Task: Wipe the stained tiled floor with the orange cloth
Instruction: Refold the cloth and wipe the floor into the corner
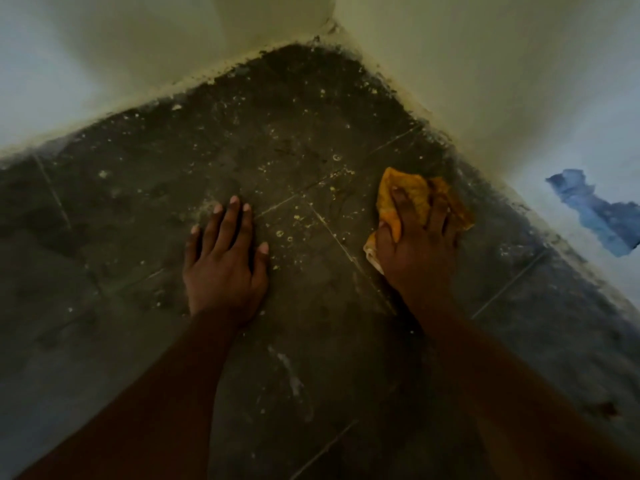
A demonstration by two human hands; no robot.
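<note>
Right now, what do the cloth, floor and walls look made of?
Orange cloth: soft woven fabric, going by its crumpled folds under the right hand.
Floor: dark matte tile, probably ceramic or stone; thin grout lines, pale specks and smears.
Walls: pale painted plaster, seemingly; a chipped patch exposes a bluish layer.

The picture is dim and soft, with a yellow-green cast on the walls (242, 46) beyond both hands and cooler bluish light at the far left and right edges. The floor (311, 341) nearest the forearms sinks into shadow, and wide-angle bending curves the wall bases.
</note>
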